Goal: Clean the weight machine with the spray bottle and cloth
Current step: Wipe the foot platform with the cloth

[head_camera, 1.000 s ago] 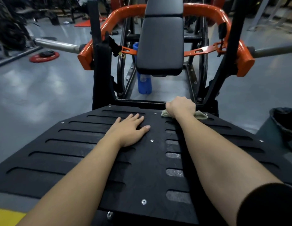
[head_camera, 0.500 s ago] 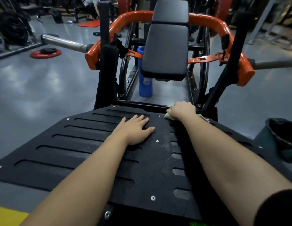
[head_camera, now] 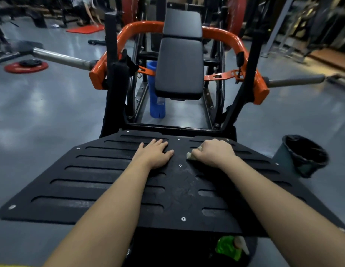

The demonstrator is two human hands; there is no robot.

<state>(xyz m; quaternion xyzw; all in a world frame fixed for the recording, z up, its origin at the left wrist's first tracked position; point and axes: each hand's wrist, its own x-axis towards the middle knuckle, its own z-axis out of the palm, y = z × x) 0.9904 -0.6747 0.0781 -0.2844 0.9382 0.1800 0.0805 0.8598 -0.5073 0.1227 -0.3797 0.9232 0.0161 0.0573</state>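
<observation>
On the black footplate (head_camera: 102, 170) of the weight machine (head_camera: 180, 70), the left hand (head_camera: 155, 154) lies flat, fingers straight; the right hand (head_camera: 214, 153) grips the pale cloth (head_camera: 189, 156) against it. The green spray bottle (head_camera: 227, 247) shows below its near edge.

The person is working bare-armed: both forearms are showing uncovered as far up as I can see, and the left hand (head_camera: 154, 155) and right hand (head_camera: 214, 154) are bare too.

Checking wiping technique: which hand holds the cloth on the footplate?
The right hand: its fingers curl round the pale cloth, while the left hand lies flat and empty.
</observation>
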